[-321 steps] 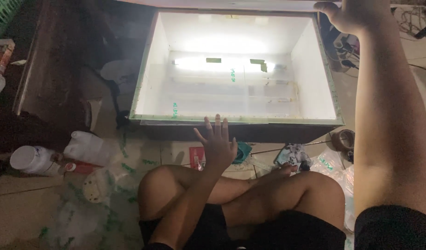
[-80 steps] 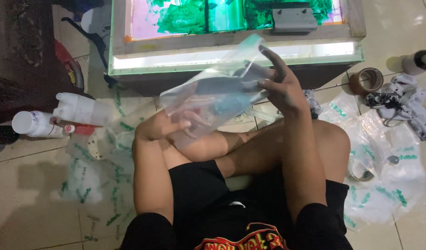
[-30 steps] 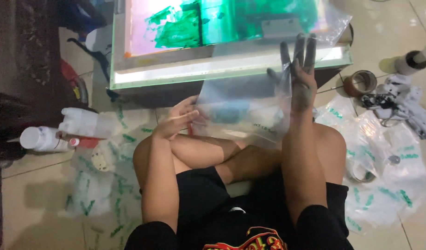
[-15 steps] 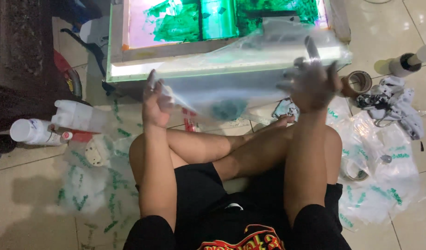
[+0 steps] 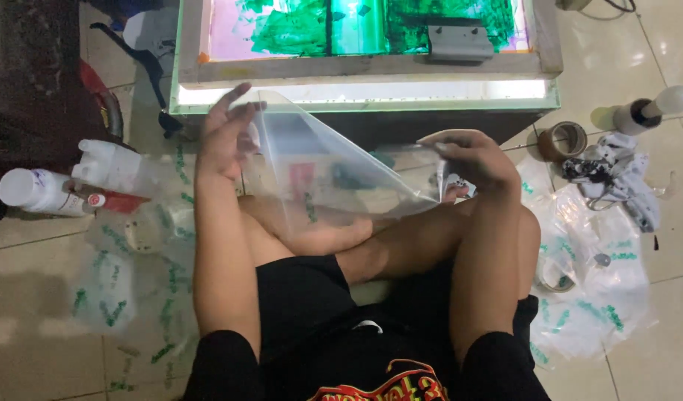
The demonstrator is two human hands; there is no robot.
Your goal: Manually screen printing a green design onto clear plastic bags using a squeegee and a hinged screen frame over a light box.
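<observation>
1. Versus half a second earlier: the clear plastic bag (image 5: 334, 174) had dropped from up against the light box (image 5: 356, 93) to just over the crossed legs. The right hand (image 5: 471, 157) had come down and curled. The left hand (image 5: 226, 134) had stayed at about the same height.
2. Hands were well apart, one at each end of the bag. The left hand's fingers were spread, pinching the far-left corner. The right hand was clamped on the near-right edge.
3. The bag's long axis ran left to right, slightly slanted. The left corner was high and far, and the right end was lower and nearer. The sheet was stretched taut, with its face tilted toward the camera.
4. The bag's far-left corner sat just beside the light box's lit near edge. The green-inked screen frame (image 5: 364, 67) lay on top of the box.
5. Left side: two white bottles (image 5: 37, 193) lay on the floor near the left elbow. Right side: a tape roll (image 5: 563, 141), a crumpled rag (image 5: 616, 174) and a pile of printed bags (image 5: 601, 282).
6. Open floor tile showed at near left.
</observation>
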